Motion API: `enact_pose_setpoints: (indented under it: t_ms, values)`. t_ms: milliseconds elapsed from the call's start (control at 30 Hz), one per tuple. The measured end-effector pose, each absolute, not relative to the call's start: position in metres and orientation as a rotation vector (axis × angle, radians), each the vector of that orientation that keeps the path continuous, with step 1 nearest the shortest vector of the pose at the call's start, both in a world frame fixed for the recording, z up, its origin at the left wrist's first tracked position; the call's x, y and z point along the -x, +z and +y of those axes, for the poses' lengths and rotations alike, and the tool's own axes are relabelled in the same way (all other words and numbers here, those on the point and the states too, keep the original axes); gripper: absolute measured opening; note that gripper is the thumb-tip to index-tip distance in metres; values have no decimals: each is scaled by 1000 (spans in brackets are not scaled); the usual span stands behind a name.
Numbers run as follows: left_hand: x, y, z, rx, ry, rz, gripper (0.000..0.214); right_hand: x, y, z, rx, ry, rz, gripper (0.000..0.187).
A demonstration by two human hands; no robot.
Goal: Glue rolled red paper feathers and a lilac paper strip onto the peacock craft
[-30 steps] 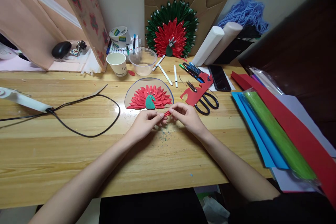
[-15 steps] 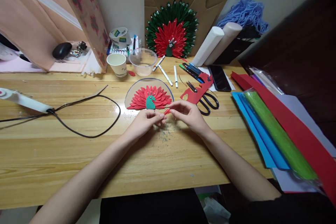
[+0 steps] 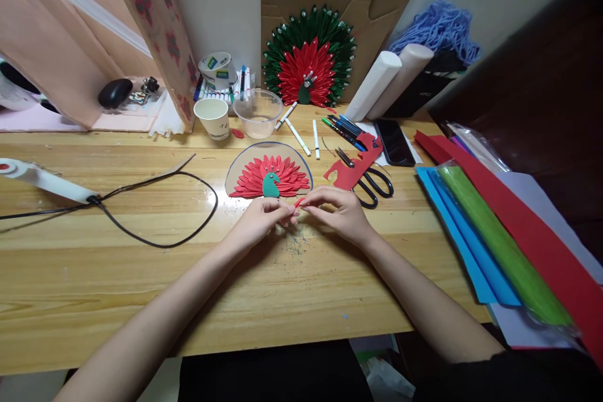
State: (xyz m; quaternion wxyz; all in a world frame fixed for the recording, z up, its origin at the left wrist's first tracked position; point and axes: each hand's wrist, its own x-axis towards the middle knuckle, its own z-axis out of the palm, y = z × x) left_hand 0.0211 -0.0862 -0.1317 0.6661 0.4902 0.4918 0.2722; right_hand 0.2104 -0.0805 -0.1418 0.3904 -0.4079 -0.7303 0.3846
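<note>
A small red paper petal (image 3: 299, 202) is pinched between my two hands, low over the table. My left hand (image 3: 266, 217) closes thumb and finger on its near end. At the other end, the thumb and fingertips of my right hand (image 3: 336, 210) come together on it. Just beyond them lies a half-round cardboard piece (image 3: 242, 166) with a blue outline, covered in red petals (image 3: 249, 179) around a green peacock body (image 3: 270, 184). Black-handled scissors (image 3: 377, 188) rest right of my right hand, partly under a cut red sheet (image 3: 351, 173).
A finished-looking green and red peacock (image 3: 308, 56) leans on cardboard at the back. A paper cup (image 3: 211, 118), clear bowl (image 3: 257, 113), markers (image 3: 298, 137) and phone (image 3: 394, 141) stand or lie behind. A white glue gun (image 3: 47, 181) with looped cord is left; coloured sheets (image 3: 475, 232) are right.
The fingers of my right hand have shifted slightly on the petal, which now tilts more upright. The whole view has moved a little; the other things stay put.
</note>
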Motion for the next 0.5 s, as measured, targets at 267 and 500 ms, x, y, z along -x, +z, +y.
enact_pose_setpoints:
  t_ms: [267, 500]
  values:
    - [-20, -135, -85, -1162, 607, 1103, 24, -212, -144, -77, 921, 770, -1998, 11]
    - [-19, -135, -86, -1173, 590, 1095, 27, -210, -145, -79, 955, 769, -1958, 11]
